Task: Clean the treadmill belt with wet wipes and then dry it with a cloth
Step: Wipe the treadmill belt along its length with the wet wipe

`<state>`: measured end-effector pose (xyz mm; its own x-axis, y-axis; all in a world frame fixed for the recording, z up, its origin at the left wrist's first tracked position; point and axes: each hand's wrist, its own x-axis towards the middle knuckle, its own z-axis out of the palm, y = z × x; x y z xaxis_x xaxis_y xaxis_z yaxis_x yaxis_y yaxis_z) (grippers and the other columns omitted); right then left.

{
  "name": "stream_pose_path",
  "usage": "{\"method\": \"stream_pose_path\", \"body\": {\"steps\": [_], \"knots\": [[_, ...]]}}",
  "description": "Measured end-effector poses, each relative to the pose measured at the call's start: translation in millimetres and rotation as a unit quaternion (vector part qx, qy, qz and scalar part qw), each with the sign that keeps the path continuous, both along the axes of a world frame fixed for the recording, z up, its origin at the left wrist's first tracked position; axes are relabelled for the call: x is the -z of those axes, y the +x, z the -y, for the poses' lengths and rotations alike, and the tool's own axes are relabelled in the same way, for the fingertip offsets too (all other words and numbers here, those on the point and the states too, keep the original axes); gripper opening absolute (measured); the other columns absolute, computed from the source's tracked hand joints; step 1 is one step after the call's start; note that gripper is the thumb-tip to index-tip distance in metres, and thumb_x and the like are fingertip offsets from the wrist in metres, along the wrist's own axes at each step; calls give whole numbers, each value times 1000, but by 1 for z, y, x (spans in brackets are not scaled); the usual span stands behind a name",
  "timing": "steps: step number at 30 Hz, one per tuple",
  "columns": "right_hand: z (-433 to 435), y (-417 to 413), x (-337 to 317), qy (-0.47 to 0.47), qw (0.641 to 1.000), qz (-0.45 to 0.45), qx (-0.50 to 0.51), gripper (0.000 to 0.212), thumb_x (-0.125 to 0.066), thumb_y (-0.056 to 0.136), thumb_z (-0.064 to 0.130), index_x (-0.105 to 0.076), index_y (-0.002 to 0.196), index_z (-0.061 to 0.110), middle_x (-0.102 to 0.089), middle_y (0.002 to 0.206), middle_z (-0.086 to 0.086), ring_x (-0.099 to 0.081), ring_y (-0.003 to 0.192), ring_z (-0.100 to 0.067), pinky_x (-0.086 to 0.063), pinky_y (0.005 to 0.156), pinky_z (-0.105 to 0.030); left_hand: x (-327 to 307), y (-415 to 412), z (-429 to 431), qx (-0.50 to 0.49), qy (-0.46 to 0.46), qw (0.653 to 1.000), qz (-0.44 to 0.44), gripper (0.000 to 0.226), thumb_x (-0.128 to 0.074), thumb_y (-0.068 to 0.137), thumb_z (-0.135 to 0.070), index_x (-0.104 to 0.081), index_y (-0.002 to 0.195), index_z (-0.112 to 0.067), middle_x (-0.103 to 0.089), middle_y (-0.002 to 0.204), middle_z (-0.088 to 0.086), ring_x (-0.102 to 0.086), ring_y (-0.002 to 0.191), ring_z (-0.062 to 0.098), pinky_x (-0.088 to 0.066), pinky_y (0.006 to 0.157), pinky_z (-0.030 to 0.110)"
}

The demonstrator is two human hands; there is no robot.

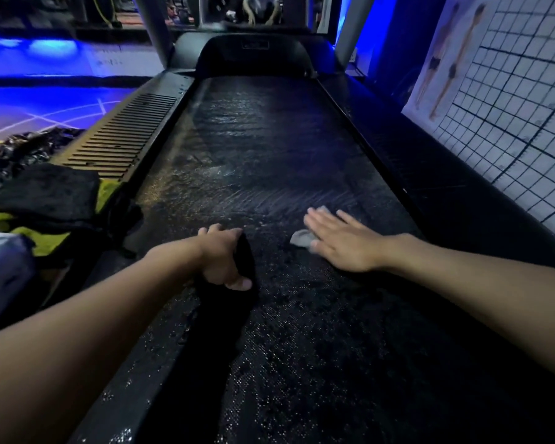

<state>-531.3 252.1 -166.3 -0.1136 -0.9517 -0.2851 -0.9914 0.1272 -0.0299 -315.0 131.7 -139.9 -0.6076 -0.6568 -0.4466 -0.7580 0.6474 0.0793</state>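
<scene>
Wet-wiping step, apparently: pressing the wet wipe (301,238) flat onto the treadmill belt (269,139) at 4 o'clock under the right hand (343,245), fingers straight and spread. At 7 o'clock, gripping the black cloth (249,254) in the curled left hand (221,254). Toward 12 o'clock, glistening with wet streaks. Next, probably: finishing the near strip, then swapping to long, overlapping drying strokes.

You can read nothing here. The plate (254,44) on the motor cover (225,59), well ahead of your left hand (221,256), is blurred. The wall chart (481,68) beyond your right hand (342,243) bears only figures.
</scene>
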Motion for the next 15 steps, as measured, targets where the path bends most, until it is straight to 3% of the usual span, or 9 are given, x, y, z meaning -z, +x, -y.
{"method": "stream_pose_path", "body": {"steps": [3, 6, 9, 15], "knots": [[-4, 23, 1, -7, 999, 9, -38, 64, -14, 107, 43, 8, 158, 11, 18, 164, -4, 20, 150, -18, 12, 121, -34, 4, 6, 5, -11, -12, 1000, 3, 111, -75, 73, -56, -17, 150, -2, -7, 158, 20, -11, 148, 31, -24, 118, 32], [-11, 33, 2, -7, 993, 25, -119, 64, -16, 107, 43, 9, 158, 15, 20, 161, 4, 22, 149, -13, 10, 122, -34, 5, 14, 5, -53, -34, 998, 24, 114, -72, 65, -70, -21, 150, -14, -10, 156, 20, -9, 146, 40, -22, 118, 44], [13, 17, 0, -8, 1000, 11, -11, 63, -14, 107, 44, 8, 158, 14, 18, 164, -4, 20, 149, -15, 10, 122, -35, 2, 22, 6, -71, -10, 997, 20, 119, -69, 64, -74, -9, 154, -25, -6, 159, 19, -4, 146, 45, -19, 118, 53], [9, 42, 5, -8, 992, 25, -123, 63, -14, 107, 45, 10, 157, 17, 23, 160, 5, 24, 147, -13, 12, 121, -35, -5, 29, 15, -17, -11, 999, 43, 117, -75, 75, -54, -2, 155, -9, -5, 160, 22, -8, 149, 34, -18, 119, 33]]}}
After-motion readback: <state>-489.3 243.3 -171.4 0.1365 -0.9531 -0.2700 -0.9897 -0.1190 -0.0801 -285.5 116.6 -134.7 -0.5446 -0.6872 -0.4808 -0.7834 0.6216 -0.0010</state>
